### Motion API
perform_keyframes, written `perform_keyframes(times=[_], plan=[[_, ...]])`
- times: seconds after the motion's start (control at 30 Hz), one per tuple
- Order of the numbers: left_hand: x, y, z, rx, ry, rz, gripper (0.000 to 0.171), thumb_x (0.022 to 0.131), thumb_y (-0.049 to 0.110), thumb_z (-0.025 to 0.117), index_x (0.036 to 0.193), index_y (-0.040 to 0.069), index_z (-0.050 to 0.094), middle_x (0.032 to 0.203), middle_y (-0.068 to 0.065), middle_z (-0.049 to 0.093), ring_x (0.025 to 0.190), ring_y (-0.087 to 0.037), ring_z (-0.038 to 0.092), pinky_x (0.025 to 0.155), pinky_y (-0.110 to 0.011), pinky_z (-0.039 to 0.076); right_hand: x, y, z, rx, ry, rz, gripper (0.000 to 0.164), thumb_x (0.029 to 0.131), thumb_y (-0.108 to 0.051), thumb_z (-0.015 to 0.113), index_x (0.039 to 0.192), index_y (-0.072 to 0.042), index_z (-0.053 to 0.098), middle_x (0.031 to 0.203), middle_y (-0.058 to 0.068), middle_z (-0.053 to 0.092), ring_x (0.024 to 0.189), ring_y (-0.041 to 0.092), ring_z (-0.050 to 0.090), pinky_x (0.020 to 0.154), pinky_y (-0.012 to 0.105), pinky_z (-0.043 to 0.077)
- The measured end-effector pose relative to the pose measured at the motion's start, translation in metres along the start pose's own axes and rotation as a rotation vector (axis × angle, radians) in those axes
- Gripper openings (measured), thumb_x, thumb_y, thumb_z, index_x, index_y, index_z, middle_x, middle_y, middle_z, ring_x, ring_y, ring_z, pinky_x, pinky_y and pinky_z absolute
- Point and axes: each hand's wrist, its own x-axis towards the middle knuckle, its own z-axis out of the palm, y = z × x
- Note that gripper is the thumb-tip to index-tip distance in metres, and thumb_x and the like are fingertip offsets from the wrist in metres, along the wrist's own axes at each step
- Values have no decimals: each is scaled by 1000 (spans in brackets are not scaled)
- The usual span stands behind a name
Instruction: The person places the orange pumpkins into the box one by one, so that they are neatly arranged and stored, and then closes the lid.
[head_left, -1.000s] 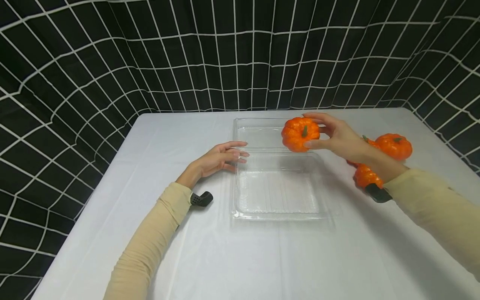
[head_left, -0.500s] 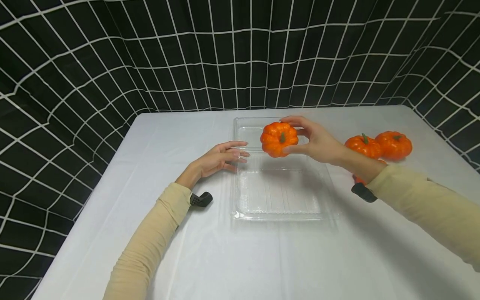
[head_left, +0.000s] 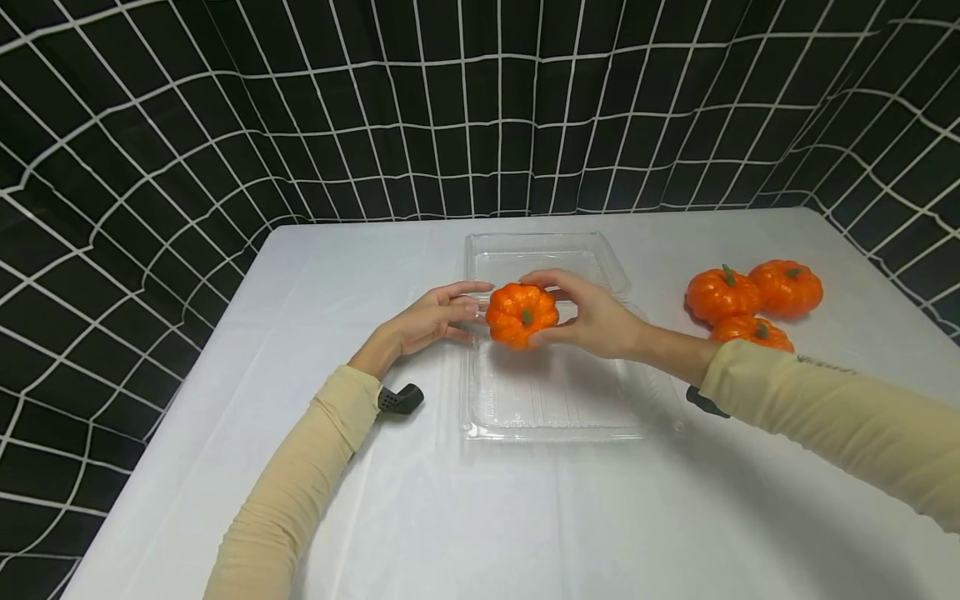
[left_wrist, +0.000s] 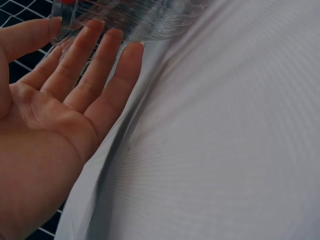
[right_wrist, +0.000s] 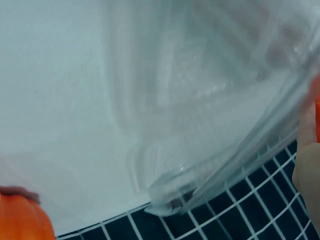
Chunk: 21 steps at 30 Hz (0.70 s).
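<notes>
My right hand [head_left: 600,321] grips a small orange pumpkin [head_left: 517,315] between thumb and fingers, over the left side of a clear plastic clamshell box [head_left: 555,421]. The box lies opened flat, its lid [head_left: 547,247] on the far side. Beside the box's left edge is my left hand [head_left: 427,323], fingers extended to the rim near the hinge. In the left wrist view those straight fingers [left_wrist: 102,75] reach the clear plastic wall. The held pumpkin overlaps the left fingertips in the head view.
Three more orange pumpkins, a left one [head_left: 720,296], a right one [head_left: 786,288] and a nearer one [head_left: 753,331], sit together on the right of the white-covered table [head_left: 450,517]. Black cloth with a white grid [head_left: 420,108] surrounds the table's back and sides.
The right hand has carried the pumpkin leftward and nearer, from the lid side to the box's left edge. The left hand has stayed at the rim.
</notes>
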Motion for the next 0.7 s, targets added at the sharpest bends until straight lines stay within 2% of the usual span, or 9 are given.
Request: perform_keyframes(times=[0.33, 0.53, 0.7], plan=[[-1, 0, 0, 10, -2, 3, 49, 97, 7, 49, 144, 4, 37, 136, -16, 49, 113, -28, 53, 88, -47, 49, 0, 2, 18, 81, -14, -75, 68, 69, 4, 82, 129, 1, 49, 129, 13, 50, 113, 33, 51, 70, 35, 56], [0, -1, 0, 4, -19, 11, 50, 98, 5, 47, 145, 1, 33, 136, -17, 48, 118, -30, 50, 93, -49, 46, -3, 7, 25, 12, 18, -111, 67, 68, 2, 84, 127, 0, 52, 126, 12, 52, 113, 28, 49, 72, 35, 56], [-1, -1, 0, -5, -18, 12, 50, 98, 4, 46, 145, -1, 31, 137, -19, 48, 120, -31, 50, 91, -49, 47, -7, 9, 30, -39, 36, -88, 67, 68, 0, 84, 128, -4, 53, 125, 11, 50, 113, 26, 47, 74, 36, 56]])
